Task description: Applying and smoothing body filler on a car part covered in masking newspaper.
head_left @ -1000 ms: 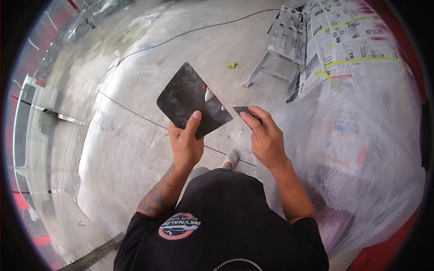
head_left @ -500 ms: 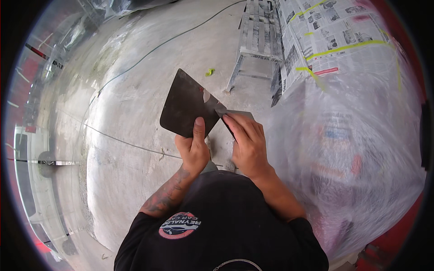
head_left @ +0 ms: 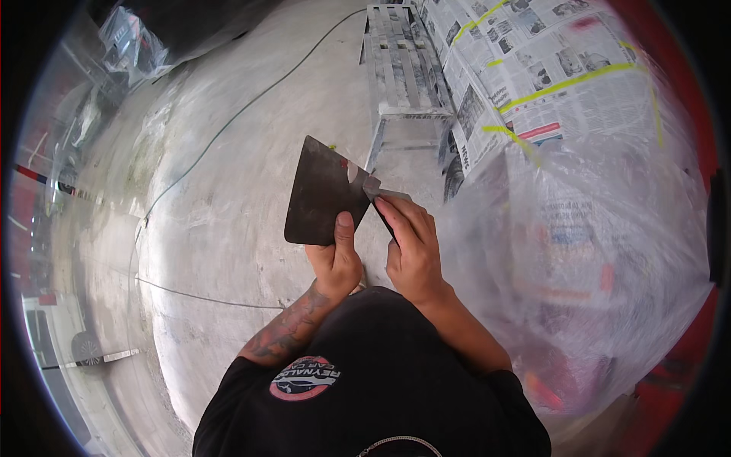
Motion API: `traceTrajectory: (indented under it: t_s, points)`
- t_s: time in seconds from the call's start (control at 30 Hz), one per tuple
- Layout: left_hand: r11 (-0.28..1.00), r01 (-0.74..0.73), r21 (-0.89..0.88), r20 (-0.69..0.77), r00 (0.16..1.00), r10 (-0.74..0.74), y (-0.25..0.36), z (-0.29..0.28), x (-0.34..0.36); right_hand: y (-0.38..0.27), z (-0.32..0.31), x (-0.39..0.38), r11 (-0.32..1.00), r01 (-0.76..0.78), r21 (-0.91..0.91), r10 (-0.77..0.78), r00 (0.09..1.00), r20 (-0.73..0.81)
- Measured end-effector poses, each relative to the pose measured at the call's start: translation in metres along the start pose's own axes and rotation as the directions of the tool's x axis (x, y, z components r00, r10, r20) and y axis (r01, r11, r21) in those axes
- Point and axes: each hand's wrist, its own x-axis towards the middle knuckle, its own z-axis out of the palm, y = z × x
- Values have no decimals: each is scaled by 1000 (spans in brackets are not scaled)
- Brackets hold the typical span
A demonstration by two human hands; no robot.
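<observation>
In front of my chest, my left hand (head_left: 336,263) grips a dark, flat putty board (head_left: 318,194) by its near edge, thumb on top and fingers underneath. My right hand (head_left: 411,247) is closed around a thin putty spreader (head_left: 394,195), its fingers stretched along the blade. The spreader meets the board's right corner, where there is a small grey patch of putty (head_left: 371,185). A pale glare and a small red mark lie beside that patch. Most of the spreader is hidden behind my right fingers.
A metal step bench (head_left: 407,72) spattered with white stands ahead. On the right, a vehicle is masked with newspaper (head_left: 563,68), yellow tape and clear plastic sheeting (head_left: 571,251). A thin hose (head_left: 251,109) crosses the concrete floor (head_left: 221,206); a white car (head_left: 57,343) is at left.
My view has turned, so the bench and the masked vehicle now appear further left. The board sits slightly lower and further right in view. Both hands keep their holds, with the spreader at the board's corner.
</observation>
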Motion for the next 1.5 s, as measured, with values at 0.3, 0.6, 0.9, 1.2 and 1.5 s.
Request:
traceTrajectory:
  t_s: [0.3,0.6,0.9,1.2,1.5]
  points:
    - [996,58,-64,127,991,-50,-26,-25,30,-1,27,24,997,-34,-64,33,999,-13]
    - [974,121,-190,142,985,-95,-38,-37,40,-4,40,33,994,-46,-98,42,998,-37]
    - [985,62,-163,157,987,-37,-42,-46,47,-5,51,41,994,-63,-90,57,996,-65]
    - [999,40,-17,135,990,-37,-42,-71,65,-4,61,49,993,51,-108,-41,995,90]
    - [511,637,-577,103,677,-728,-51,-105,99,17,94,50,983,142,113,-162,968,194]
